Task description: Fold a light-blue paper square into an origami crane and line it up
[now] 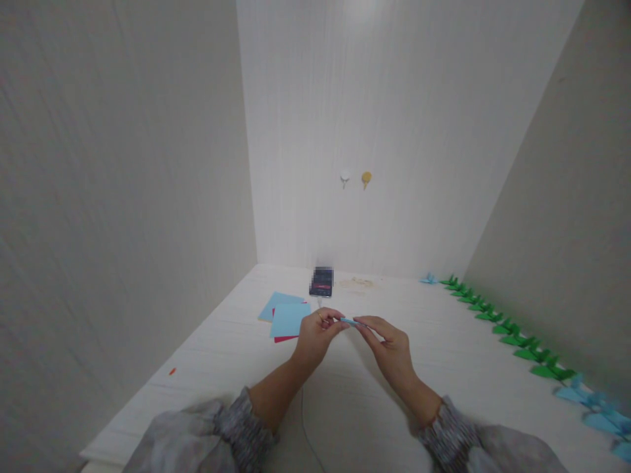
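Observation:
A small piece of folded light-blue paper [350, 321] is held between both hands above the middle of the table. My left hand [317, 334], with a ring on one finger, pinches its left end. My right hand [390, 345] pinches the right end between thumb and fingers. The paper appears edge-on, so its folded shape cannot be made out. Just left of my left hand lie square sheets of light-blue paper [290, 319], with red paper [286, 339] showing from beneath; the hand partly covers their right edge.
A phone [321, 282] stands at the back with a white cable [304, 420] running forward. Along the right side sit rows of folded green paper figures [507, 332] and blue ones [599, 410]. An orange scrap [172, 371] lies left. Two hooks [366, 177] hang on the wall.

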The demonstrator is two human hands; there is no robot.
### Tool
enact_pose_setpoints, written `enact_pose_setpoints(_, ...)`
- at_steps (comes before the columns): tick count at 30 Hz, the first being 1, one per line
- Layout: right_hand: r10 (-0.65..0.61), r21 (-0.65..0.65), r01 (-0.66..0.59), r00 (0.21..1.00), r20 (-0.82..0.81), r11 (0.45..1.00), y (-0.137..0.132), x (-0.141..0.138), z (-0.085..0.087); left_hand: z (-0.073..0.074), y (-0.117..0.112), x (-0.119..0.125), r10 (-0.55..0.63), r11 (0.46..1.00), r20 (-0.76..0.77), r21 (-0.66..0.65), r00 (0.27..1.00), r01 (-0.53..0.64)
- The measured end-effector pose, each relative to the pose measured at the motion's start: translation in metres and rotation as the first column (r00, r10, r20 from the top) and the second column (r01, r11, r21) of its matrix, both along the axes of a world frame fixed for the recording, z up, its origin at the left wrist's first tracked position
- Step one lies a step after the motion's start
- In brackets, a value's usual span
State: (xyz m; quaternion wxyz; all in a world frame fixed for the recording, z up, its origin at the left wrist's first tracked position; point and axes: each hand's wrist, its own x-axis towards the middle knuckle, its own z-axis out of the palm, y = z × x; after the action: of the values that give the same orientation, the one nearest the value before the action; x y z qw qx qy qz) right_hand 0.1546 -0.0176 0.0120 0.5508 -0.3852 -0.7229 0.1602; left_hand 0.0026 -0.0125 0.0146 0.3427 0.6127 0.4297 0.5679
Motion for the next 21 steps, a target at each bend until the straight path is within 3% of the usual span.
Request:
enact_pose_setpoints(13, 0.002, 0.037, -0.004, 0.999, 0.034, 0.999, -0.0012, 0.0003, 0.0014, 0.0016, -0.0028, -0.002, 0.056, 0.985, -0.121, 0.169, 0.991, -0.035)
enact_pose_setpoints(21, 0.016, 0.047, -0.016, 1.0, 0.009, 0.999, -0.002, 0.0002, 0.0034, 0.0037, -0.0052, -0.0015, 0.011, 0.977, -0.128, 0.213, 0.992, 0.017)
